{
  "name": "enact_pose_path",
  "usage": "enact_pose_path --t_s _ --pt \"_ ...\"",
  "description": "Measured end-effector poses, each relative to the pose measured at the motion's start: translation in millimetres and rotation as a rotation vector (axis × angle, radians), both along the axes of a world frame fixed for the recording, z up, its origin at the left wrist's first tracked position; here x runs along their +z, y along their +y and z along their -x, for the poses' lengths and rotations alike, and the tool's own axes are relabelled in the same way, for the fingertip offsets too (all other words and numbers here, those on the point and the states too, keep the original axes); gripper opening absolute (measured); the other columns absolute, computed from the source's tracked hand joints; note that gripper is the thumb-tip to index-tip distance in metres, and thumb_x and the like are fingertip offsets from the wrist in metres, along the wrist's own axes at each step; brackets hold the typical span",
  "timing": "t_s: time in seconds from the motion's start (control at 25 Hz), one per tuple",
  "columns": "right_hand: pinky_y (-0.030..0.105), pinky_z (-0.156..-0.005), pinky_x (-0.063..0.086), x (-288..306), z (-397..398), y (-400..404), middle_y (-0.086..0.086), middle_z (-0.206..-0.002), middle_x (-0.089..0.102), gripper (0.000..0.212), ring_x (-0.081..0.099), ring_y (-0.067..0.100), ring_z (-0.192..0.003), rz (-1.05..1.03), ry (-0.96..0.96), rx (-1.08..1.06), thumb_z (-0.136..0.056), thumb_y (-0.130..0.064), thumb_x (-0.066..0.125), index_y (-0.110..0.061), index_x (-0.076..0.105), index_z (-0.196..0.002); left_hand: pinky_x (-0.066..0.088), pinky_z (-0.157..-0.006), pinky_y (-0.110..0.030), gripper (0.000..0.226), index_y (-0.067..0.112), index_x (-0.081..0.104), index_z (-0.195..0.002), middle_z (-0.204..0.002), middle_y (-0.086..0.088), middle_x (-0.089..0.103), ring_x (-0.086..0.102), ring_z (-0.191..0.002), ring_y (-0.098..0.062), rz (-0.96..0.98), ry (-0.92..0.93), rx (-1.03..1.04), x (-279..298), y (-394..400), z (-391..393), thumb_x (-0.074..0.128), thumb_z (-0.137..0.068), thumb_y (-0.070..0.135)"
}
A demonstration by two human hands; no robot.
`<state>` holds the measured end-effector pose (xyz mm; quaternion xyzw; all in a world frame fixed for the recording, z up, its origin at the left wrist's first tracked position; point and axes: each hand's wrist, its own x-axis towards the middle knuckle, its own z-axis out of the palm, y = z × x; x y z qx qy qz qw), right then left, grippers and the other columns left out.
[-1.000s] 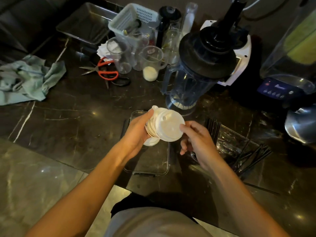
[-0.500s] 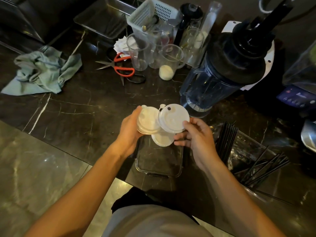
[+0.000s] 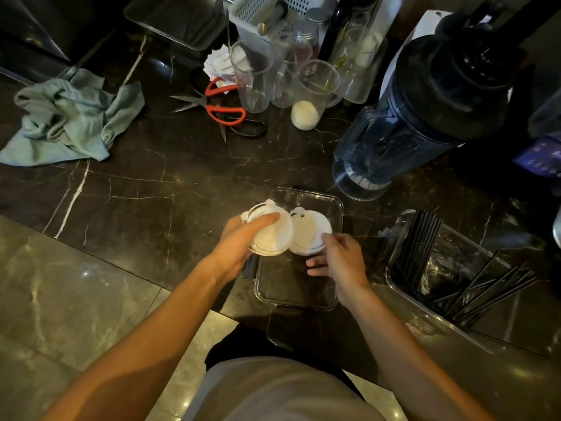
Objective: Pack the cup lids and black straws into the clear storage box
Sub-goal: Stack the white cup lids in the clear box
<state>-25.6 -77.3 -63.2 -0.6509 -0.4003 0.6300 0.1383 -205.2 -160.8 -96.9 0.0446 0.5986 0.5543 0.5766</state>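
My left hand [image 3: 243, 238] grips a stack of white cup lids [image 3: 271, 235] over the left rim of the clear storage box [image 3: 306, 302], thumb across the top lid. My right hand [image 3: 340, 259] pinches a second small stack of lids [image 3: 309, 230] by its near edge, held just above the far half of the box. The box sits on the dark marble counter at its front edge, and its near half shows bare bottom. Black straws [image 3: 422, 238] lie in a bundle to the right, with more loose straws [image 3: 491, 287] fanned out beside it.
A clear bin [image 3: 406, 296] at the right holds the straws. A blender jug [image 3: 403, 129] stands just behind the box. Measuring cups [image 3: 312, 92], red-handled scissors [image 3: 218, 107], a white basket [image 3: 258, 10] and a green cloth [image 3: 73, 117] lie farther back and left.
The single stack of lids has been split in two, one part in each hand. Both hands have lowered the lids toward the far end of the box.
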Motion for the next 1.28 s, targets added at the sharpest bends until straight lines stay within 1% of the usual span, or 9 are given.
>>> enact_pose_path --t_s 0.2,0.48,0.72,0.84,0.92,1.0,1.08,1.2,1.28 --pt "0.037 -0.055 0.064 -12 2 0 0.005 -0.075 0.072 0.025 0.069 0.016 -0.051 -0.166 -0.285 0.247 -0.102 -0.040 0.057 -0.016 0.061 -0.110 0.058 -0.098 -0.050 0.060 0.017 0.075 -0.117 -0.109 -0.007 0.079 0.073 -0.107 -0.028 0.047 0.154 -0.121 -8 12 -11 0.089 -0.064 0.042" --pt "0.036 -0.056 0.064 -16 -9 5 0.003 -0.088 0.070 0.028 0.073 0.019 -0.067 -0.203 -0.446 0.429 -0.105 -0.045 0.046 -0.021 0.060 -0.106 0.060 -0.093 -0.044 0.040 0.020 0.075 -0.117 -0.107 -0.004 0.079 0.073 -0.104 -0.024 0.067 0.217 -0.197 -9 18 -12 0.086 -0.080 0.031" --pt "0.028 -0.053 0.061 -15 -9 13 0.001 -0.074 0.071 0.036 0.073 0.015 -0.062 -0.178 -0.519 0.533 -0.105 -0.047 0.046 -0.019 0.067 -0.095 0.061 -0.077 -0.031 0.035 0.019 0.074 -0.117 -0.106 -0.004 0.079 0.075 -0.100 -0.023 0.067 0.220 -0.177 -6 19 -12 0.083 -0.083 0.027" --pt "0.039 -0.062 0.063 -7 -12 17 -0.001 -0.071 0.069 0.039 0.070 0.016 -0.064 -0.298 -0.567 0.514 -0.100 -0.053 0.054 -0.020 0.066 -0.083 0.059 -0.078 -0.030 0.030 0.015 0.075 -0.116 -0.106 -0.007 0.079 0.075 -0.103 -0.026 -0.005 0.200 -0.053 1 19 -5 0.080 -0.087 0.021" --pt "0.039 -0.062 0.057 5 -12 20 -0.003 -0.075 0.067 0.035 0.066 0.015 -0.066 -0.408 -0.425 0.487 -0.097 -0.054 0.060 -0.023 0.065 -0.084 0.057 -0.082 -0.033 0.032 0.014 0.075 -0.116 -0.110 -0.009 0.078 0.073 -0.104 -0.026 -0.067 0.148 -0.078 8 21 1 0.079 -0.088 0.028" --pt "0.031 -0.054 0.054 19 -6 21 0.000 -0.093 0.070 0.027 0.064 0.011 -0.064 -0.292 -0.056 0.419 -0.094 -0.049 0.071 -0.023 0.066 -0.100 0.055 -0.083 -0.034 0.038 0.012 0.075 -0.114 -0.109 -0.010 0.076 0.070 -0.100 -0.025 -0.110 0.066 -0.139 19 27 0 0.077 -0.087 0.039" --pt "0.028 -0.050 0.052 27 1 23 0.002 -0.101 0.070 0.031 0.062 0.010 -0.060 -0.182 0.149 0.397 -0.091 -0.038 0.078 -0.021 0.063 -0.112 0.054 -0.084 -0.037 0.047 0.007 0.072 -0.118 -0.109 -0.015 0.073 0.069 -0.098 -0.026 -0.146 -0.014 -0.191 28 34 -5 0.068 -0.091 0.046" --pt "0.030 -0.049 0.054 26 1 28 0.004 -0.093 0.069 0.029 0.062 0.013 -0.059 -0.185 0.200 0.322 -0.092 -0.026 0.079 -0.015 0.061 -0.112 0.055 -0.086 -0.039 0.055 -0.002 0.066 -0.128 -0.116 -0.021 0.071 0.069 -0.103 -0.031 -0.184 -0.167 -0.203 32 39 -8 0.044 -0.100 0.040" --pt "0.030 -0.050 0.056 24 -6 31 0.008 -0.093 0.069 0.025 0.063 0.013 -0.060 -0.187 0.203 0.289 -0.095 -0.025 0.075 -0.015 0.063 -0.115 0.057 -0.084 -0.038 0.046 -0.004 0.068 -0.124 -0.116 -0.021 0.073 0.070 -0.102 -0.031 -0.180 -0.225 -0.146 30 37 -10 0.045 -0.098 0.028"
